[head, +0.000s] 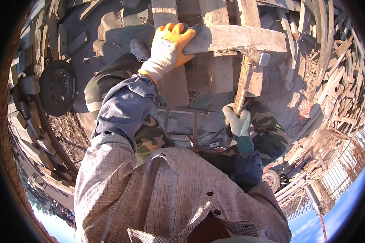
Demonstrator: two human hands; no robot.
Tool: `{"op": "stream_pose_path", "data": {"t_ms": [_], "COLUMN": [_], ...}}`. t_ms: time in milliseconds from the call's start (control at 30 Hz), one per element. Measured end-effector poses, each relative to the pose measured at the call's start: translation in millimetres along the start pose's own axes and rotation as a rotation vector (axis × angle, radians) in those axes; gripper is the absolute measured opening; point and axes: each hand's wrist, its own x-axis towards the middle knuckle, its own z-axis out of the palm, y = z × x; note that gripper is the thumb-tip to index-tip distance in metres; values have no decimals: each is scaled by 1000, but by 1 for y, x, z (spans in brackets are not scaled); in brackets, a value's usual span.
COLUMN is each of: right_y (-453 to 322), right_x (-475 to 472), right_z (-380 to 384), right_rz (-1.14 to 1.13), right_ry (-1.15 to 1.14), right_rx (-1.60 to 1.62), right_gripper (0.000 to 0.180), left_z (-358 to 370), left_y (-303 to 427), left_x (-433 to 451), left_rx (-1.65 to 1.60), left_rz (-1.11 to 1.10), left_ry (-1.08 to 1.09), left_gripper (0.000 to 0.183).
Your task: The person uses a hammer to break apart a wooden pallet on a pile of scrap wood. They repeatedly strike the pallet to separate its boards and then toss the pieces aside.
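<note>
My left hand, in a white and orange work glove, grips the left end of a short weathered board. That board lies crosswise over several wooden planks. In a pale and green glove, my right hand is closed round the wooden handle of a claw hammer. The hammer's metal head is at the lower edge of the board, right of its middle, beside a splintered strip of wood. Whether the head touches the board I cannot tell.
A dark wheel stands at the left by stacked timber blocks. Loose planks and scrap wood pile up along the right. A metal frame is on the ground between my legs. A small red-rimmed wheel shows at lower right.
</note>
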Motion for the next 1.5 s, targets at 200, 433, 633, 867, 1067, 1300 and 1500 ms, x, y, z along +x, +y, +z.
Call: {"op": "stream_pose_path", "data": {"t_ms": [200, 433, 633, 867, 1067, 1300, 1500], "right_y": [-83, -178, -129, 21, -13, -120, -238], "right_x": [-37, -154, -97, -5, -66, -88, -59], "right_z": [-1, -208, -123, -18, -21, -59, -79], "right_rz": [1, -705, -493, -146, -88, -488, -432], "right_ry": [50, 118, 141, 114, 309, 562, 402], "right_rx": [0, 269, 278, -105, -541, -965, -1356], "right_gripper": [23, 31, 36, 15, 53, 52, 57], "left_z": [-2, -2, 1, -7, -10, -25, -31], "left_y": [2, 2, 1, 7, 3, 22, 30], "left_x": [-3, -4, -3, -6, 1, 17, 18], "left_rx": [23, 36, 58, 4, -33, 87, 239], "left_rz": [8, 1, -13, -27, -50, -129, -95], "left_ry": [29, 20, 7, -62, -20, 28, -125], "left_gripper": [68, 71, 73, 72, 70, 60, 85]}}
